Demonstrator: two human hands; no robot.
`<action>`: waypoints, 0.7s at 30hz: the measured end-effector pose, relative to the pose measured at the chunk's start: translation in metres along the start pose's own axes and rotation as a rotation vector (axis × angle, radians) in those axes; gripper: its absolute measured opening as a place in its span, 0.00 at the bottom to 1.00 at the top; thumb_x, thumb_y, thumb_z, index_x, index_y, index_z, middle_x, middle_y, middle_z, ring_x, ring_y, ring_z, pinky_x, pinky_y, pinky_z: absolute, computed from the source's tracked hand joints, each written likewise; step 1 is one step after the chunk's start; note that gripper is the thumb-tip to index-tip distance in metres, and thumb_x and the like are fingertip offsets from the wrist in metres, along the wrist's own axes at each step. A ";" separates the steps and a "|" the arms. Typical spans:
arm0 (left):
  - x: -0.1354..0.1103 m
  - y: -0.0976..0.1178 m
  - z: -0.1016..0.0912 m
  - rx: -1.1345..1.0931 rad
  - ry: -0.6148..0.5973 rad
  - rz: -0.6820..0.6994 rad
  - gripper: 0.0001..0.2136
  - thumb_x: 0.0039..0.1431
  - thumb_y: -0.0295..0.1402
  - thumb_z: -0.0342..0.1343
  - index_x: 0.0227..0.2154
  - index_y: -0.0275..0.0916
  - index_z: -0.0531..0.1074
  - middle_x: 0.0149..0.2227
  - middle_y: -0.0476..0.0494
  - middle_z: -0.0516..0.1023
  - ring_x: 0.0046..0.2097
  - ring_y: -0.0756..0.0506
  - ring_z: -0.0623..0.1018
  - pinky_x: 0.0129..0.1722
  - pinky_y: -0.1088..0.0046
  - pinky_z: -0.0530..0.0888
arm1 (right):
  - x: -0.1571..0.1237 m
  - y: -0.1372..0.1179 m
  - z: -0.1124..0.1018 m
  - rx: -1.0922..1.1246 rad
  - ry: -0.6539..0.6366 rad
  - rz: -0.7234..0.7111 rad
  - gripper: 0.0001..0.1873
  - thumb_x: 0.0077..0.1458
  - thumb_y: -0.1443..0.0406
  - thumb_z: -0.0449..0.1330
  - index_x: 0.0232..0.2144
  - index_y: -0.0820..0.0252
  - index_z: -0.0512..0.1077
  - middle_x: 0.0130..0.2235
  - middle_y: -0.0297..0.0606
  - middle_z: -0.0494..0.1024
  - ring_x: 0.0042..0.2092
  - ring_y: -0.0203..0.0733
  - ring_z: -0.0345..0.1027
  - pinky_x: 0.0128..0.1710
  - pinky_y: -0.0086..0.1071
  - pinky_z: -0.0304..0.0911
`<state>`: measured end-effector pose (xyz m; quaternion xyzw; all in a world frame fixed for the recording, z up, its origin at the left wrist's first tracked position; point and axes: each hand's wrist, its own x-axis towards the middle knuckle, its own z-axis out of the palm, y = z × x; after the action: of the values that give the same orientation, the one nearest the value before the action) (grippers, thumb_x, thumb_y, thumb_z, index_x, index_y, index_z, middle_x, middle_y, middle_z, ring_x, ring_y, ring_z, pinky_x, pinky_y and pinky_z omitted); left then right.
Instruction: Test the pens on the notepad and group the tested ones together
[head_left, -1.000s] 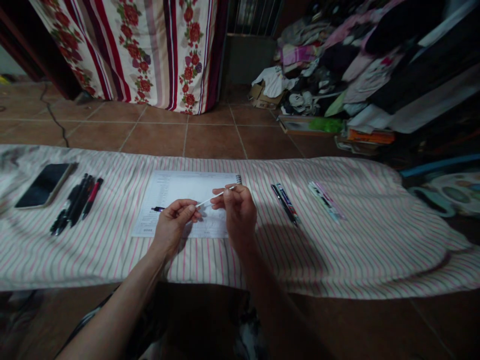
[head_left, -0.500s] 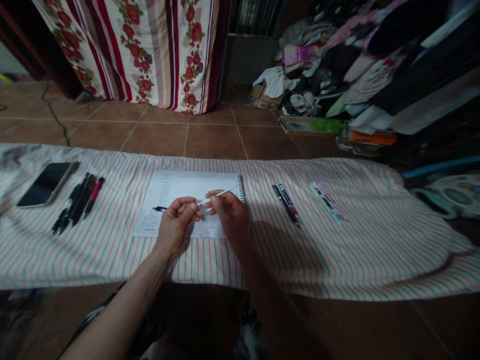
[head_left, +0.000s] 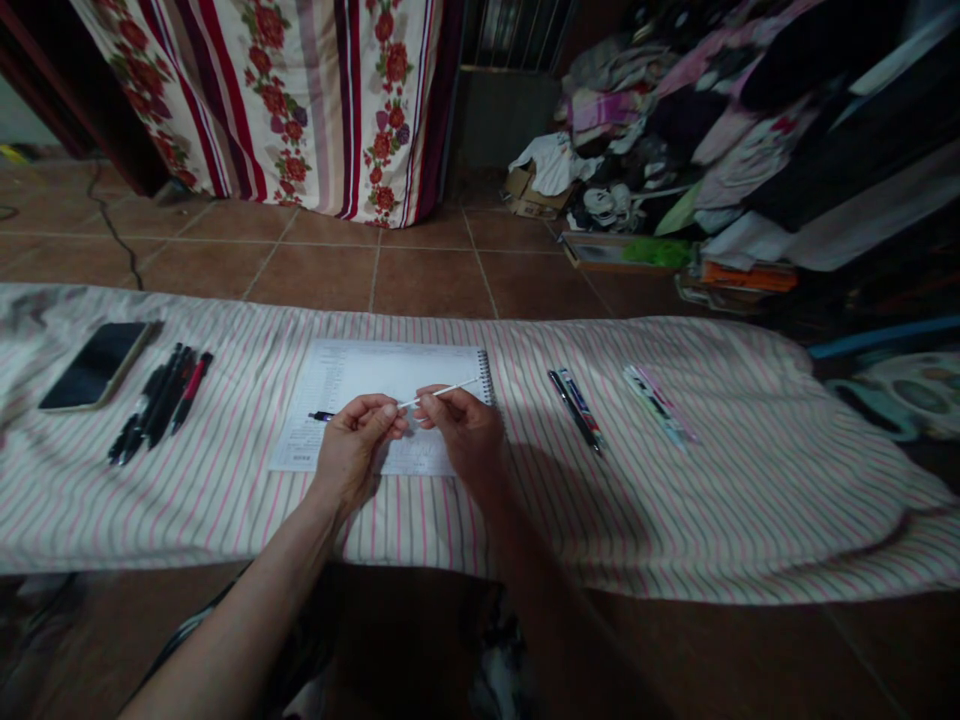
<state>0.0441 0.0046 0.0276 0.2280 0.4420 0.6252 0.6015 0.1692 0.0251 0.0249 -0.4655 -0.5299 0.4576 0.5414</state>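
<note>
A thin white stick, apparently a pen refill (head_left: 459, 386), is held slantwise above an open notebook (head_left: 375, 365), its free end pointing up to the right. My right hand (head_left: 466, 428) pinches it near the middle between thumb and fingers. At its lower end, the thumb and curled fingers of my left hand (head_left: 364, 425) are closed on it; what else those fingers may hold is hidden. The dark end of a pen (head_left: 320, 416) shows just left of my left hand, over the page. The rest of that pen is covered by the hand.
Several dark pens (head_left: 161, 400) and a phone (head_left: 97, 366) lie at the left on the striped cloth (head_left: 247, 400). To the right are a black pen (head_left: 574, 412) beside a patterned one, then several pale pens (head_left: 656, 405). Clothes are heaped behind.
My right hand has shifted slightly to the right along with the refill. My left hand stays nearly in place. The whole view has moved a little.
</note>
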 end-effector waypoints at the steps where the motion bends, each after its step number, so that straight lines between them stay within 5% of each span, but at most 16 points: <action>1: 0.000 0.000 0.000 0.004 -0.003 0.001 0.15 0.32 0.31 0.72 0.24 0.33 0.75 0.20 0.46 0.78 0.23 0.54 0.75 0.26 0.83 0.72 | -0.001 -0.001 0.000 -0.016 0.003 -0.011 0.10 0.51 0.58 0.60 0.27 0.59 0.74 0.28 0.35 0.80 0.27 0.36 0.74 0.27 0.28 0.70; 21: 0.000 -0.001 0.001 -0.002 -0.018 -0.012 0.14 0.34 0.32 0.71 0.25 0.34 0.74 0.22 0.47 0.77 0.24 0.53 0.75 0.28 0.79 0.72 | -0.001 0.007 -0.002 -0.058 -0.092 -0.061 0.10 0.52 0.60 0.59 0.34 0.57 0.76 0.32 0.35 0.80 0.28 0.35 0.73 0.30 0.29 0.70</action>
<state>0.0452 0.0046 0.0273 0.2307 0.4373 0.6199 0.6094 0.1715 0.0249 0.0177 -0.4432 -0.5813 0.4463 0.5163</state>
